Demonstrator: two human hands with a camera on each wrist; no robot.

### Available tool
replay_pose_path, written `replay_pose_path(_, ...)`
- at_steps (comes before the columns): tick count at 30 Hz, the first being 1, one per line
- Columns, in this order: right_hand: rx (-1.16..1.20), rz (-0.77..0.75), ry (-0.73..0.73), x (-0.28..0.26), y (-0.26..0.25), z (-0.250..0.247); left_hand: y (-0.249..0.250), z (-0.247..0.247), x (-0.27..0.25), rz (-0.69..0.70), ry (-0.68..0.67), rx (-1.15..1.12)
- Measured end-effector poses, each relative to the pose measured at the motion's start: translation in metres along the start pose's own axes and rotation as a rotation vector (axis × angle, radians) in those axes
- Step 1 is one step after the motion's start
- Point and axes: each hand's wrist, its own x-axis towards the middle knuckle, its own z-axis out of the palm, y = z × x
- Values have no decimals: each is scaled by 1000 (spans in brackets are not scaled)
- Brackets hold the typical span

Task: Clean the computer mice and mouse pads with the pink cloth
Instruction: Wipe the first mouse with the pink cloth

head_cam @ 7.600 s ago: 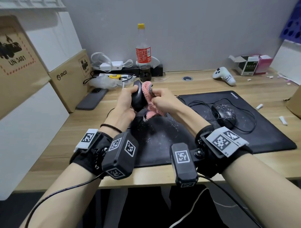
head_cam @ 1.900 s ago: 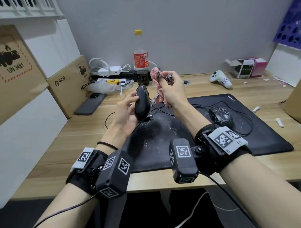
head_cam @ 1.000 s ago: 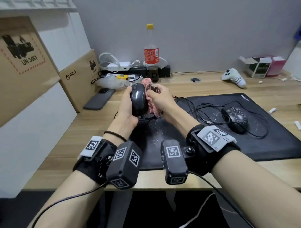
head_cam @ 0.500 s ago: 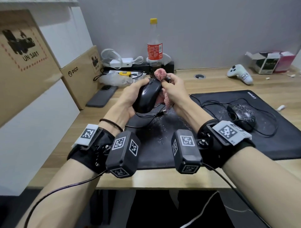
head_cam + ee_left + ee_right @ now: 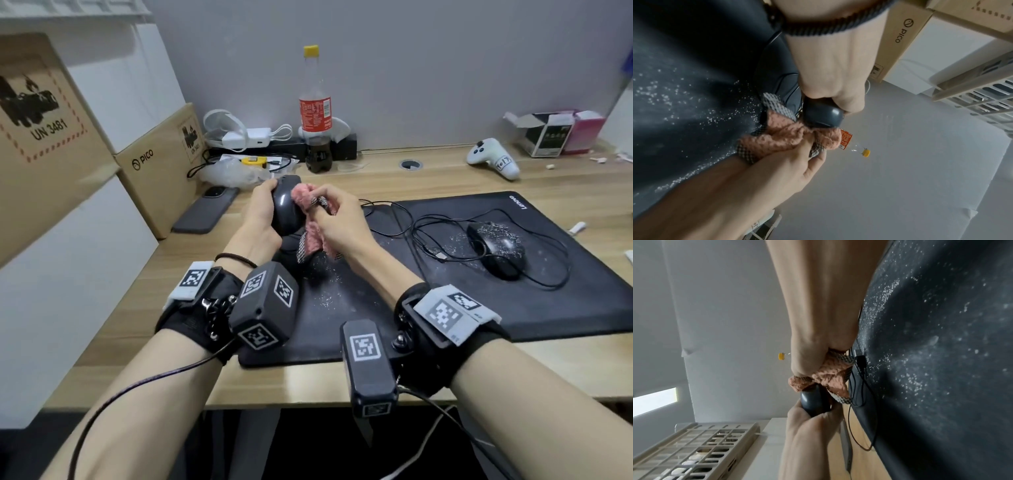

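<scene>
My left hand (image 5: 262, 214) grips a black wired mouse (image 5: 285, 209), held on edge above the left part of the black mouse pad (image 5: 359, 308). My right hand (image 5: 337, 214) clutches the bunched pink cloth (image 5: 310, 219) and presses it against the mouse's right side. The left wrist view shows the mouse (image 5: 823, 116) with the cloth (image 5: 785, 139) against it; the right wrist view shows the cloth (image 5: 830, 376) over the mouse (image 5: 813, 402). A second black mouse (image 5: 496, 246), speckled with white crumbs, lies on the pad to the right. White crumbs dot the pad.
Loose mouse cables (image 5: 428, 233) trail over the pad. A cola bottle (image 5: 315, 113), chargers and a power strip stand at the back. Cardboard boxes (image 5: 161, 164) and a phone (image 5: 207, 214) sit left. A white controller (image 5: 493, 161) and small boxes (image 5: 555, 132) are at the back right.
The held mouse has turned from lying flat in my left hand to standing on edge. The cloth has slid from its far end down along its right side.
</scene>
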Motion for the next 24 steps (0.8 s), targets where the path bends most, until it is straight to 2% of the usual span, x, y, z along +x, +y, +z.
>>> replay_pose_path(4,-145,-20,-186,-7,-5,-4,-2,-2,1,-23,93,-94)
replay_pose_path(6,-205,-26,-231,-8,-4,-6,-7,-3,-2,-40,87,-104)
replay_pose_path(8,-178,3,-148,-8,-1,-11,-9,0,-11,-55,51,-96)
replay_pose_path(12,-38,38,60,1,0,-24,-19,7,-27,-63,-77,130)
replay_pose_path(16,160,78,70,13,-14,-38,-25,4,-35,-6,-233,119)
replay_pose_path(18,163,63,63,19,-19,-40,-23,1,-35,29,-236,121)
replay_pose_path(21,269,131,-40,14,-28,-27,-19,3,-33,14,-139,113)
replay_pose_path(24,360,256,-254,2,-27,-17,-14,8,-34,-68,-97,16)
